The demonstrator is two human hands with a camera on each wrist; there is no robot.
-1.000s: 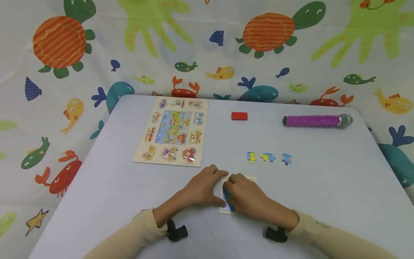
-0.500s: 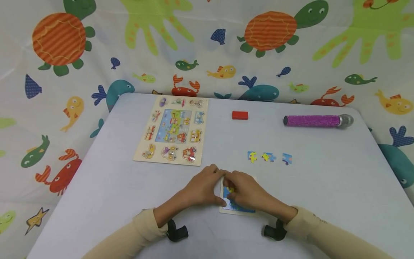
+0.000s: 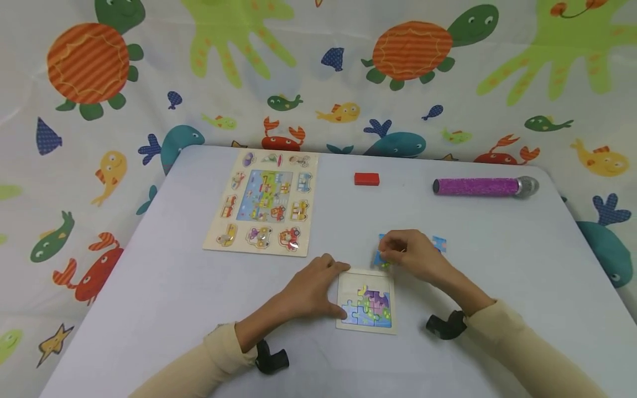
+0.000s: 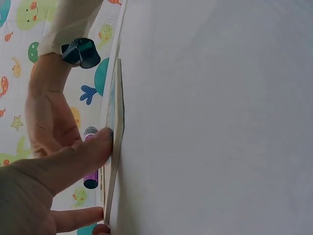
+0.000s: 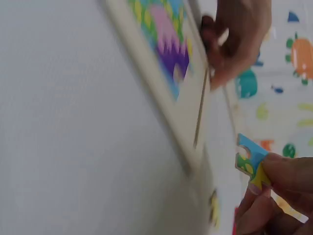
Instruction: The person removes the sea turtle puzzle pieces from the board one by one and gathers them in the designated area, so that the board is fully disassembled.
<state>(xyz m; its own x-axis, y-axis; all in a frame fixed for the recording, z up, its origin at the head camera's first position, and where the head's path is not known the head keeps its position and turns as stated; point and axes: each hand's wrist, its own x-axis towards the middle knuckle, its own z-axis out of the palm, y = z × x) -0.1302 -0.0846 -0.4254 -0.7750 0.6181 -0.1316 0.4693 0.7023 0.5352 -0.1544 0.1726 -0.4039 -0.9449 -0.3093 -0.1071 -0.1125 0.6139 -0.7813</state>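
Note:
A small wooden jigsaw tray (image 3: 350,283) lies flat near the front middle of the table. Joined pieces fill its lower and right parts; bare wood shows at its upper left. My left hand (image 3: 313,287) spans the tray's left edge, thumb at the lower corner and index finger at the upper one. Beyond the tray, my right hand (image 3: 415,254) pinches a jigsaw piece (image 5: 252,159) between thumb and fingertips. That piece is blue, green and yellow with a rounded notch. Loose blue pieces (image 3: 440,243) lie behind the right hand, partly hidden by it.
A larger wooden peg puzzle (image 3: 273,251) with vehicle pictures lies at the back left. A red block (image 3: 366,179) sits at the back middle, and a purple glittery microphone (image 3: 475,187) lies at the back right. A sea-animal curtain (image 3: 308,61) hangs behind the table.
My right hand has lifted away from the tray toward the loose pieces, carrying a piece, which uncovers the tray's upper part. The left hand has stayed at the tray's edge.

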